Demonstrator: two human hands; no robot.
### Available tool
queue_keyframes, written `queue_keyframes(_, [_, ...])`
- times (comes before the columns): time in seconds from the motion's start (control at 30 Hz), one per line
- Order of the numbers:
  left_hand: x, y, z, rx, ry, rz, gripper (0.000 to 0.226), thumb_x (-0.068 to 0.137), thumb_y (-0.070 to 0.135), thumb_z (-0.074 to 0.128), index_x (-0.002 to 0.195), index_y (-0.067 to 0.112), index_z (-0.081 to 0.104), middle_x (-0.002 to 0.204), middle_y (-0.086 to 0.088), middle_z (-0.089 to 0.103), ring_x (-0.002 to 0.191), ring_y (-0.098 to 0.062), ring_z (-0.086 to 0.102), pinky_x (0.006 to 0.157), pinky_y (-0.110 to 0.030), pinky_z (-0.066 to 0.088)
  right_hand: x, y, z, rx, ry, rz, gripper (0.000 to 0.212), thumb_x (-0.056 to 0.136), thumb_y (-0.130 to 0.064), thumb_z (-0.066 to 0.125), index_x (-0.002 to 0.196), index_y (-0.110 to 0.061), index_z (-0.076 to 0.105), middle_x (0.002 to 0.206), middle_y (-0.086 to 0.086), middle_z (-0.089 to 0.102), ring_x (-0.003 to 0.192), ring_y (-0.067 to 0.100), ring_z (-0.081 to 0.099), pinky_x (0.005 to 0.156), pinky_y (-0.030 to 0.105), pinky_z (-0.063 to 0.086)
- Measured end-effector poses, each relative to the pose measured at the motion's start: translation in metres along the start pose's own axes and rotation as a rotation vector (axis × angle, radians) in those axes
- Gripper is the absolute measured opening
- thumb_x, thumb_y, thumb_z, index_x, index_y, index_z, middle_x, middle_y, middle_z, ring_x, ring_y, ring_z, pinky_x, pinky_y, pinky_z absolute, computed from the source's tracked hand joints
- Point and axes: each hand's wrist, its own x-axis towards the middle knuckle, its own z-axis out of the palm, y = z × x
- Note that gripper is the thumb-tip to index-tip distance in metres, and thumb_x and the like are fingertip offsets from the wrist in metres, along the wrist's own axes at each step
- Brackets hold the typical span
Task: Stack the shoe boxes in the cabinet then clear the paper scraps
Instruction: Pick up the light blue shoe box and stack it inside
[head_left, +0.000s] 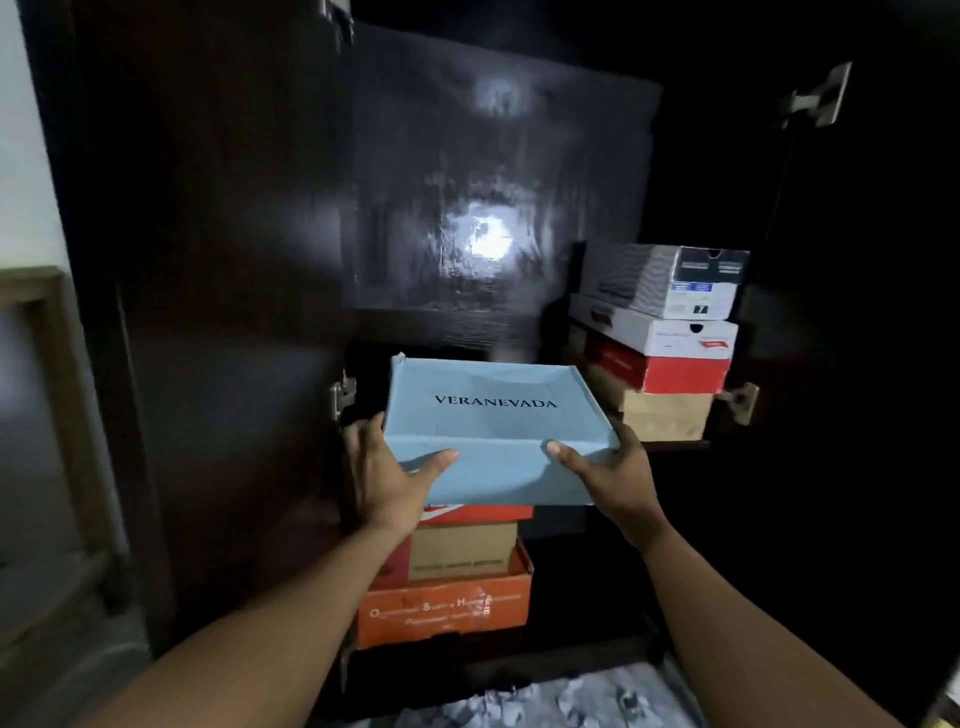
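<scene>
A light blue shoe box (493, 431) printed VERANEVADA is held level in front of the dark cabinet. My left hand (387, 473) grips its near left corner and my right hand (608, 473) grips its near right corner, thumbs on top. Under it is a stack: a red-and-white box edge (478, 512), a brown box (462, 556) and an orange box (447, 608). At the right inside the cabinet stands a second stack: a grey-and-black box (665, 280), a white box (660, 327), a red box (670, 371) and a brown box (665, 413). Crumpled paper scraps (540, 704) lie at the bottom.
The cabinet's dark back panel (493, 182) reflects a bright light spot. An open door (208, 312) stands at the left with hinges (343, 392); another hinge (815, 98) is at the upper right. A wooden frame (62, 415) is at the far left.
</scene>
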Motion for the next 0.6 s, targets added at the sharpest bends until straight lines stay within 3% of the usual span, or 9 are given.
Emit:
queue_keyframes(0.13, [-0.002, 0.01, 0.016, 0.072, 0.189, -0.01, 0.085, 0.064, 0.04, 0.089, 0.13, 0.008, 0.045, 0.126, -0.016, 0.044, 0.116, -0.037, 0.047, 0.09, -0.048, 0.045, 0.019, 0.004, 0.033, 0.098, 0.101, -0.032, 0.086, 0.065, -0.038, 0.091, 0.129, -0.015, 0.039, 0.122, -0.001, 0.055, 0.108, 0.013, 0.06, 0.089, 0.032, 0.054])
queue_keyframes(0.23, [0.005, 0.013, 0.032, 0.03, 0.313, -0.028, 0.076, 0.071, 0.027, 0.087, 0.13, 0.004, 0.045, 0.129, -0.021, 0.043, 0.115, -0.042, 0.045, 0.094, -0.049, 0.04, 0.033, 0.008, 0.054, 0.111, 0.152, -0.063, 0.08, 0.073, -0.034, 0.087, 0.132, -0.014, 0.037, 0.129, 0.003, 0.05, 0.114, 0.017, 0.055, 0.091, 0.032, 0.051])
queue_keyframes(0.33, [0.007, 0.003, 0.05, 0.025, 0.273, 0.078, 0.074, 0.074, 0.015, 0.084, 0.136, 0.004, 0.045, 0.146, -0.02, 0.036, 0.129, -0.04, 0.039, 0.11, -0.029, 0.027, 0.051, 0.019, 0.07, 0.087, 0.135, -0.068, 0.072, 0.08, -0.028, 0.082, 0.135, -0.015, 0.039, 0.133, 0.004, 0.051, 0.119, 0.018, 0.054, 0.095, 0.033, 0.05])
queue_keyframes(0.4, [0.007, -0.007, 0.062, 0.057, 0.116, 0.16, 0.078, 0.076, 0.024, 0.083, 0.141, 0.006, 0.043, 0.155, -0.015, 0.026, 0.141, -0.034, 0.029, 0.115, -0.018, 0.018, 0.063, 0.026, 0.079, 0.068, 0.103, -0.068, 0.067, 0.083, -0.027, 0.079, 0.136, -0.019, 0.039, 0.132, 0.002, 0.054, 0.117, 0.017, 0.056, 0.096, 0.037, 0.052])
queue_keyframes(0.5, [0.017, -0.016, 0.077, 0.253, -0.003, 0.172, 0.081, 0.079, 0.048, 0.075, 0.145, 0.015, 0.042, 0.159, -0.005, 0.018, 0.145, -0.03, 0.022, 0.117, -0.043, 0.028, 0.083, 0.034, 0.088, 0.044, 0.044, -0.064, 0.058, 0.089, -0.023, 0.073, 0.137, -0.019, 0.04, 0.126, -0.002, 0.057, 0.111, 0.015, 0.059, 0.09, 0.033, 0.053])
queue_keyframes(0.6, [0.035, -0.015, 0.082, 0.369, 0.023, 0.135, 0.076, 0.079, 0.056, 0.07, 0.142, 0.02, 0.046, 0.157, -0.004, 0.023, 0.138, -0.031, 0.029, 0.109, -0.049, 0.035, 0.106, 0.04, 0.094, -0.006, -0.033, -0.057, 0.066, 0.089, -0.024, 0.072, 0.145, -0.019, 0.037, 0.122, -0.008, 0.053, 0.11, 0.014, 0.056, 0.094, 0.034, 0.051])
